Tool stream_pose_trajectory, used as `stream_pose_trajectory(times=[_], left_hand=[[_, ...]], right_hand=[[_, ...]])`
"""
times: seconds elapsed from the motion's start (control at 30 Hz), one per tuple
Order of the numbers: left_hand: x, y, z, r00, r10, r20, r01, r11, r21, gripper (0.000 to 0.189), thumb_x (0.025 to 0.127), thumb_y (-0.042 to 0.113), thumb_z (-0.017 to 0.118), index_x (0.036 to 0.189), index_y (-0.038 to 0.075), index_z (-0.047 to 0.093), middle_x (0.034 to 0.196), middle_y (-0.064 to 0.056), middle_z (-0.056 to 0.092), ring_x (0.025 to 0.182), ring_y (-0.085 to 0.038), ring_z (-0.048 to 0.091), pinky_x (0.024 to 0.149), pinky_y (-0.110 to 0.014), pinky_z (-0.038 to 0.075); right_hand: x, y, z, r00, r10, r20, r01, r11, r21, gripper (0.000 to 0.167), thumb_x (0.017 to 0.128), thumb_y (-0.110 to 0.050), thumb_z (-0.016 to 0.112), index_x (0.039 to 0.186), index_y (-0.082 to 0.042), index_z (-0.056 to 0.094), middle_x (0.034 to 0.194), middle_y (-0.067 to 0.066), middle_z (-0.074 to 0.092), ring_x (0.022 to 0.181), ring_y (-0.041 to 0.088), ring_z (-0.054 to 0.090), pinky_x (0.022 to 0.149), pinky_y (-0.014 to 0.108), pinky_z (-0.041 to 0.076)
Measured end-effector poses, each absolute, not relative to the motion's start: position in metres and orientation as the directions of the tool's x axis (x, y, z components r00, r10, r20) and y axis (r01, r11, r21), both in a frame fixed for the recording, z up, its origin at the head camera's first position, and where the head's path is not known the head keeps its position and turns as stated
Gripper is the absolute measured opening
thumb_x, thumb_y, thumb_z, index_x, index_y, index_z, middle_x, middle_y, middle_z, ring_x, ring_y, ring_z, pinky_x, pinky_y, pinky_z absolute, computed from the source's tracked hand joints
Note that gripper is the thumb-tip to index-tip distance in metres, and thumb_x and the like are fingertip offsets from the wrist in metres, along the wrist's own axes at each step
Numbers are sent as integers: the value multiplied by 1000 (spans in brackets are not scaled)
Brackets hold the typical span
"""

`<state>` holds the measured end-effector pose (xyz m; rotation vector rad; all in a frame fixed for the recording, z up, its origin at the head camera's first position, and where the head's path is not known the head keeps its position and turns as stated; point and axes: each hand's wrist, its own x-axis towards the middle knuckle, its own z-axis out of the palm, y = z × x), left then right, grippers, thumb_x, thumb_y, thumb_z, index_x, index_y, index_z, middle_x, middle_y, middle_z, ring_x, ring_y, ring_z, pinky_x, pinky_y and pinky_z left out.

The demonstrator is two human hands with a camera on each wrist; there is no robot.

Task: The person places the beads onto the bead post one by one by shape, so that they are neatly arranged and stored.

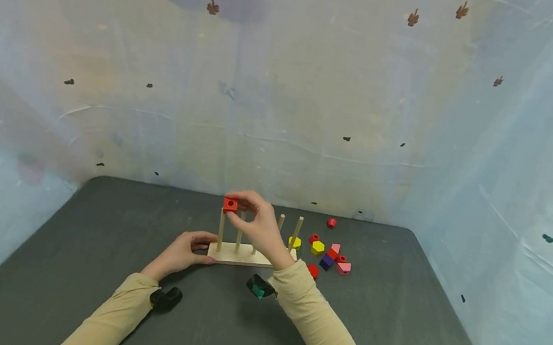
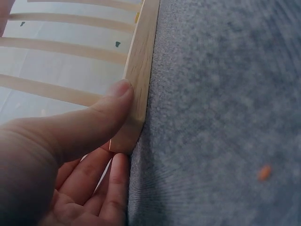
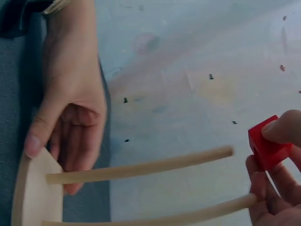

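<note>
A wooden peg stand (image 1: 233, 255), a pale base with several upright pegs, rests on the dark table. My left hand (image 1: 181, 254) grips its left end, with the thumb (image 2: 120, 92) along the front edge and the fingers behind the end. My right hand (image 1: 264, 229) pinches a red cube bead (image 1: 230, 205) with a hole in it between thumb and fingers. This bead is level with the top of the leftmost peg (image 1: 221, 231). In the right wrist view a small gap separates the bead (image 3: 269, 148) from that peg's tip (image 3: 225, 151).
Right of the stand lie loose beads: yellow hexagons (image 1: 317, 248), a dark blue cube (image 1: 326, 262), pink pieces (image 1: 343, 268) and several red ones. One red bead (image 1: 331, 223) lies apart, farther back. A patterned curtain (image 1: 283, 110) hangs behind the table.
</note>
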<state>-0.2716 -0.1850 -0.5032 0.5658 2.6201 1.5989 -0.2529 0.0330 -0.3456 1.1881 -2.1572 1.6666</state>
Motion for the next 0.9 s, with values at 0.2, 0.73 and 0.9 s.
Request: stream_pose_trajectory(times=[0.2,0.73,0.9], left_hand=[[-273,-185,-506,-939,302,164,285,414,865,58,76,16,82,127,3,59,126,-15,59,115,-30,56,97,-40,48],[-273,-184,-504,-944,296,146,265,415,870,59,76,15,82,128,3,59,125,-15,59,113,-29,57,96,-40,49],[-264,-181,-493,-940,305,153,272,399,876,56,78,7,79,128,-2,56,126,-20,57,113,-34,56,96,-45,48]], right_hand=[[-254,26,-357,-701,-459,546,-653,107,-750,33,91,3,63,123,3,56,112,20,60,96,33,59,80,52,50],[-258,21,-364,-762,-429,484,-564,73,-823,32,89,4,64,120,6,57,107,22,61,96,35,57,84,57,49],[-258,18,-369,-783,-410,467,-545,92,-834,31,88,3,65,119,4,58,106,20,61,95,35,58,86,51,50]])
